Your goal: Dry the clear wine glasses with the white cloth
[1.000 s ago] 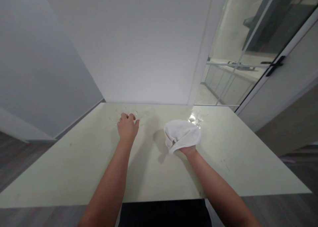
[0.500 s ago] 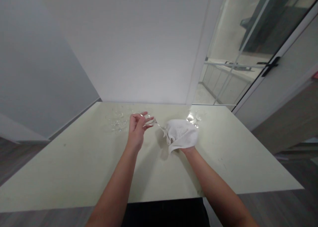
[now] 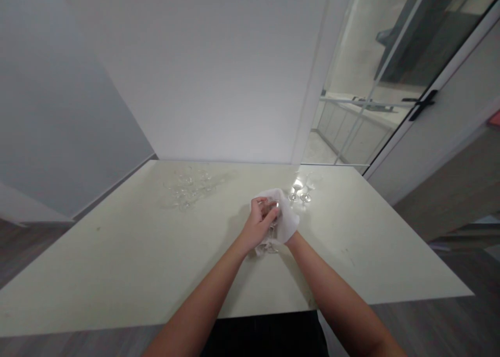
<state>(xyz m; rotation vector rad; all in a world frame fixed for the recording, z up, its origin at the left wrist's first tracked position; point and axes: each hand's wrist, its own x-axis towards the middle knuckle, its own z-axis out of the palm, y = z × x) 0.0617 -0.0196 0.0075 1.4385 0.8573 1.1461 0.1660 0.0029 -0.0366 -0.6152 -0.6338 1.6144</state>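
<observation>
A clear stemmed glass (image 3: 272, 233) is held over the near middle of the table, its round foot toward me and its bowl away from me. My left hand (image 3: 261, 222) has its fingers curled around the bowl. Draped over my right hand (image 3: 291, 239) is a white cloth (image 3: 288, 219), pressed against the glass from the right. Only the wrist and heel of that hand show; its fingers are hidden by the cloth. Just beyond the cloth stand a couple of clear stemmed glasses (image 3: 305, 196).
Several clear glasses (image 3: 187, 191) are clustered at the table's far left. The pale table (image 3: 128, 273) meets a white panel (image 3: 219, 86) at its back edge. To the right is a glazed door with a black handle (image 3: 424, 104).
My left hand has moved right, from the glass's foot to its bowl. The glass has turned so its foot points toward me. The cloth-covered right hand has shifted slightly left.
</observation>
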